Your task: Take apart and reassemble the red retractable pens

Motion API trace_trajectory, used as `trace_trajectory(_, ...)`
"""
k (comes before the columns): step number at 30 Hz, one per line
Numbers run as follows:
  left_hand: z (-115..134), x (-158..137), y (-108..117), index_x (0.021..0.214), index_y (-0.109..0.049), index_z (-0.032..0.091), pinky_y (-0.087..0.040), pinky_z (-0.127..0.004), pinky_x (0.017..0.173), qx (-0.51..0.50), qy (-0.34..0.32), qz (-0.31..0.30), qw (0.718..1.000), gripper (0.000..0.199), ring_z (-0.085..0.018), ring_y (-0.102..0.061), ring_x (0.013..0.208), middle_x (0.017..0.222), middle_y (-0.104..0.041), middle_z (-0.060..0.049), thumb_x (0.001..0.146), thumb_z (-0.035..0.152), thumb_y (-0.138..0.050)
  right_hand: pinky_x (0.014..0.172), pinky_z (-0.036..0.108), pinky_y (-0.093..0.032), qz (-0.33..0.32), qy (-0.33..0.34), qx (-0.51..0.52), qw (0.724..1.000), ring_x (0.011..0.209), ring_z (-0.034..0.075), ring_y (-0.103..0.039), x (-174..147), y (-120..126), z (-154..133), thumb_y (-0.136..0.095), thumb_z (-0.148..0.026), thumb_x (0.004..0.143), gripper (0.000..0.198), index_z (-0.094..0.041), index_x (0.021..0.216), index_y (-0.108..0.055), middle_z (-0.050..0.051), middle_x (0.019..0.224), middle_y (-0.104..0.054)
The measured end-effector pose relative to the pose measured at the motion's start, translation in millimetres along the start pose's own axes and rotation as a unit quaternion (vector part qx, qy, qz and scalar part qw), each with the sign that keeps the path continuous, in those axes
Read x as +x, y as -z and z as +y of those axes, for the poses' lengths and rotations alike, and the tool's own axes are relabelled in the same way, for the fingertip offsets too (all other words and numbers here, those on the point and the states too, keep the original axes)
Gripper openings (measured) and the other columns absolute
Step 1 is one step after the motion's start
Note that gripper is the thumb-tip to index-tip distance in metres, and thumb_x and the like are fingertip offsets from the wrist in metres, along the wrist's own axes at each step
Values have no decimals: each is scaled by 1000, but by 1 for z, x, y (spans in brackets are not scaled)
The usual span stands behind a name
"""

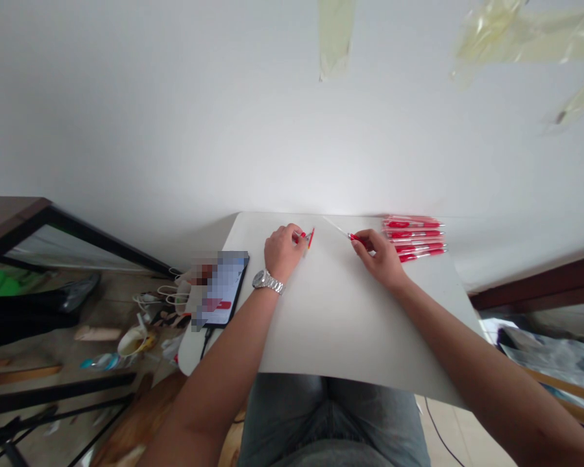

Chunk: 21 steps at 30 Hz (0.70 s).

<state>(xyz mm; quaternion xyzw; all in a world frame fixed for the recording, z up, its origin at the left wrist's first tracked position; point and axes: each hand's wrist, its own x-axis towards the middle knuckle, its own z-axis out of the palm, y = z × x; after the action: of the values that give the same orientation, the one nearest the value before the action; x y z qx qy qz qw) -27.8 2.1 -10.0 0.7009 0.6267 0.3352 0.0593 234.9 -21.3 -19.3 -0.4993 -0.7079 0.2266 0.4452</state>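
My left hand (283,251), with a metal watch (267,280) on its wrist, is closed over the table with small red and silver pen parts (309,238) at its fingertips. Their exact shapes are too small to make out. A hand's width to the right, my right hand (380,258) pinches a red pen part (353,237). From this part a thin whitish rod (335,226) points up and left toward the wall. Just beyond my right hand lies a stack of red and clear pens (418,235), side by side, silver tips to the right.
The white table (321,324) stands against a white wall (272,130). A phone (231,292) with a cable lies on its left edge. A dark-framed stand (48,211) is at left, with a bottle (104,362) and clutter on the floor. Plastic bags (559,353) sit at right.
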Motion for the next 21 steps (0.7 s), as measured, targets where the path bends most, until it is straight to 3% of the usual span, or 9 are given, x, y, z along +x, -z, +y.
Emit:
trace_trajectory(13, -1, 4, 0, 124, -67, 25, -50, -35, 83, -121, 5, 49, 991, 32, -20, -61, 84, 103, -62, -8, 97, 15, -53, 67, 35, -53, 0, -6, -6, 1000, 73, 20, -66, 1, 0, 0, -58, -60, 99, 38, -22, 103, -66, 6, 86, -71)
trace_trajectory(17, 2, 4, 2, 134, -65, 28, -52, -37, 90, -201, -24, 52, 978, 35, -21, -59, 89, 103, -59, -9, 102, 23, -51, 68, 35, -52, -3, -8, -3, 1000, 73, 20, -65, 0, -1, 0, -58, -57, 99, 36, -22, 104, -66, 5, 85, -70)
trace_trajectory(21, 5, 4, -2, 128, -69, 27, -52, -38, 98, -252, -32, 54, 966, 31, -23, -60, 102, 109, -61, -11, 105, 37, -50, 68, 34, -53, -6, -6, -1, 1000, 74, 20, -66, 0, 0, 0, -59, -57, 99, 36, -22, 104, -66, 6, 87, -71)
